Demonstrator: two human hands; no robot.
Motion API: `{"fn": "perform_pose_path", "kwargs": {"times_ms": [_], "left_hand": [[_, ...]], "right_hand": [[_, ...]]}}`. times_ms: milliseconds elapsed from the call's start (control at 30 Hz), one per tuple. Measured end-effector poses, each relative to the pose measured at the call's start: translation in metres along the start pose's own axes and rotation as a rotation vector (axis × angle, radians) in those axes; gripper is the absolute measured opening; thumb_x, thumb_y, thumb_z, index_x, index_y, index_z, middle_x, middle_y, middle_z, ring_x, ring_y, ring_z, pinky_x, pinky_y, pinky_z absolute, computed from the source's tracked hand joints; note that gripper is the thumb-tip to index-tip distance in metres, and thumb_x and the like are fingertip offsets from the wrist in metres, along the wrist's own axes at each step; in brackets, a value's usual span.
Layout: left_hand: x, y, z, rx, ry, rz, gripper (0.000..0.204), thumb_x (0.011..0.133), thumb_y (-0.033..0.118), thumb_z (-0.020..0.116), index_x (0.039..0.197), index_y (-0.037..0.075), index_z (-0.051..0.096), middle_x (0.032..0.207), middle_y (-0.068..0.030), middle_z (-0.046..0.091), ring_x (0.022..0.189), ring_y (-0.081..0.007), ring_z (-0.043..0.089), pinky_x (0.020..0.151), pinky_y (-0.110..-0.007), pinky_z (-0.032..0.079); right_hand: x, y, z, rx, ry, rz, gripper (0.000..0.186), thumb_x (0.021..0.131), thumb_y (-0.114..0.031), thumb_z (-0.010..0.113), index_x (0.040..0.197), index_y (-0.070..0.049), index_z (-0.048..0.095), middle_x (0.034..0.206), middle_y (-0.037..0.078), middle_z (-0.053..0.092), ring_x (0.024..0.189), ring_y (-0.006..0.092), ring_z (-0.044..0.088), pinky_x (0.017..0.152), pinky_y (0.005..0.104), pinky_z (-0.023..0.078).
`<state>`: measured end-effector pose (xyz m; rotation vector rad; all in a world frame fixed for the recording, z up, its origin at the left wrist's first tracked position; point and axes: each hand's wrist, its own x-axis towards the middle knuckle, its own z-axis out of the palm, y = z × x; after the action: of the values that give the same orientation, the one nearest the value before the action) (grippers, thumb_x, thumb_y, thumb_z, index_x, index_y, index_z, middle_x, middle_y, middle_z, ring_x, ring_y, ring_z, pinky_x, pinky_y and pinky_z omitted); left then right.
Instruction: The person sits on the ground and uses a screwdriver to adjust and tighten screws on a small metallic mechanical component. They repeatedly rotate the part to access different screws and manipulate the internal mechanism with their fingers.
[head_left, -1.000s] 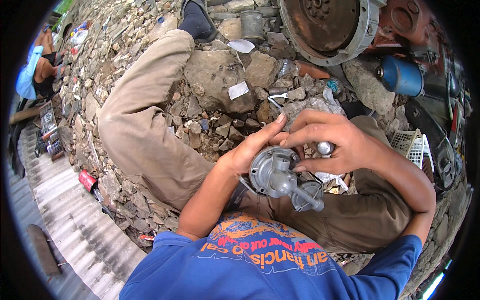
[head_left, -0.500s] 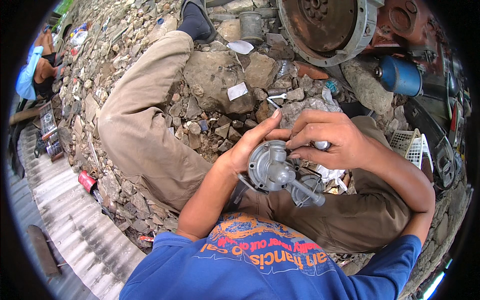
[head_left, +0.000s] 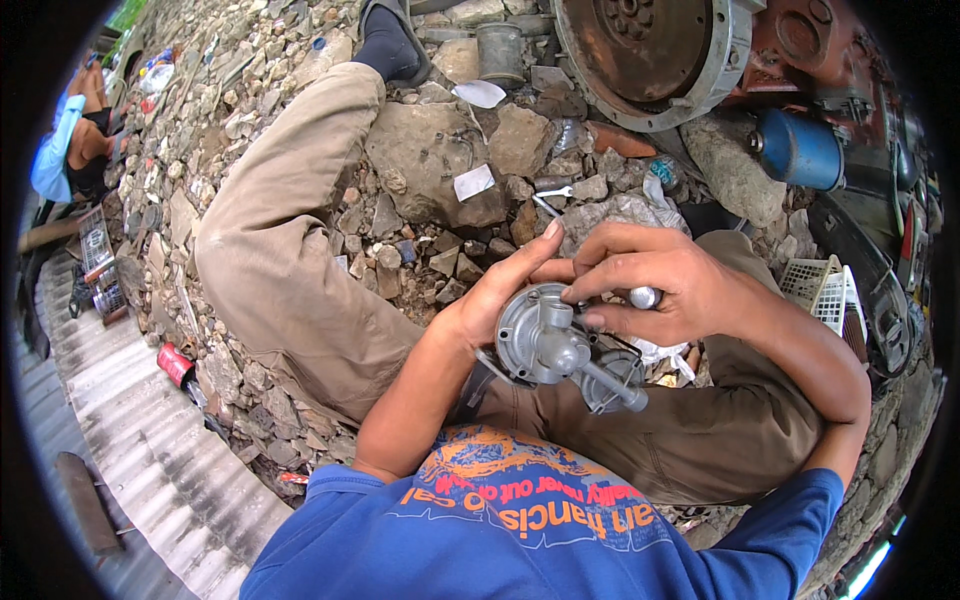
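My left hand [head_left: 482, 312] cradles a grey cast-metal fuel pump [head_left: 562, 352] above my lap, its thumb stretched out along the far side. The pump has a round flange with holes around its rim, a domed middle and a short pipe pointing to the near right. My right hand [head_left: 650, 280] is bent over the flange's right edge, with its fingertips touching there. A shiny, rounded metal end of a tool [head_left: 645, 297] sticks out between its curled fingers; the rest of that tool is hidden. Whatever the fingertips pinch at the rim is too small to make out.
An open-end wrench [head_left: 550, 200] lies among the stones beyond my hands. At the far right stand a large engine housing [head_left: 735, 60] and a blue cylinder [head_left: 800, 150]. A white plastic basket [head_left: 815, 290] is at right. Corrugated sheet [head_left: 130, 400] lies left; another person [head_left: 75, 140] sits far left.
My right fingertips have shifted slightly left over the flange, and the fingers have changed their bend a little. The left hand and the pump stay nearly in place.
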<state>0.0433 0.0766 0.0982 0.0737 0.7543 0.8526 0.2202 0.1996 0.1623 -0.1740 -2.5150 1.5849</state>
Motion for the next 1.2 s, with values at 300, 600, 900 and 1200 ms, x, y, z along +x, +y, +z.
{"fn": "perform_pose_path", "kwargs": {"times_ms": [300,600,900,1200], "left_hand": [[0.002,0.001,-0.004,-0.011,-0.035,-0.015,0.083,0.097,0.067,0.045,0.124,-0.010,0.062,0.105,-0.0146,0.071,0.088,-0.0167,0.069,0.080,-0.029,0.056],[0.004,0.002,-0.003,-0.061,0.001,0.037,0.079,0.097,0.065,0.049,0.121,-0.009,0.064,0.104,-0.0146,0.072,0.085,-0.0169,0.070,0.078,-0.029,0.057],[0.004,0.003,-0.003,0.006,-0.009,0.097,0.071,0.099,0.067,0.041,0.114,0.001,0.063,0.099,-0.0054,0.067,0.086,-0.0105,0.064,0.077,-0.025,0.053],[0.005,0.001,0.000,-0.013,0.029,0.077,0.066,0.099,0.068,0.039,0.104,0.007,0.063,0.095,-0.0030,0.066,0.083,-0.0096,0.062,0.073,-0.025,0.051]], "right_hand": [[-0.001,0.003,0.000,0.018,0.008,-0.020,0.026,0.077,-0.003,0.084,0.098,-0.002,0.069,0.095,0.013,0.066,0.085,0.0274,0.066,0.072,0.0366,0.052],[-0.002,0.006,0.005,-0.053,0.101,0.003,0.020,0.083,-0.002,0.075,0.101,-0.003,0.066,0.097,0.013,0.064,0.086,0.0307,0.065,0.073,0.0386,0.053],[-0.003,0.008,0.003,-0.144,0.078,-0.001,0.024,0.083,0.000,0.076,0.105,-0.001,0.066,0.101,0.015,0.065,0.089,0.0302,0.067,0.077,0.0381,0.054],[-0.005,0.008,0.005,-0.197,0.150,-0.023,0.022,0.083,-0.004,0.074,0.104,-0.003,0.066,0.096,0.014,0.068,0.085,0.0321,0.069,0.073,0.0390,0.056]]}}
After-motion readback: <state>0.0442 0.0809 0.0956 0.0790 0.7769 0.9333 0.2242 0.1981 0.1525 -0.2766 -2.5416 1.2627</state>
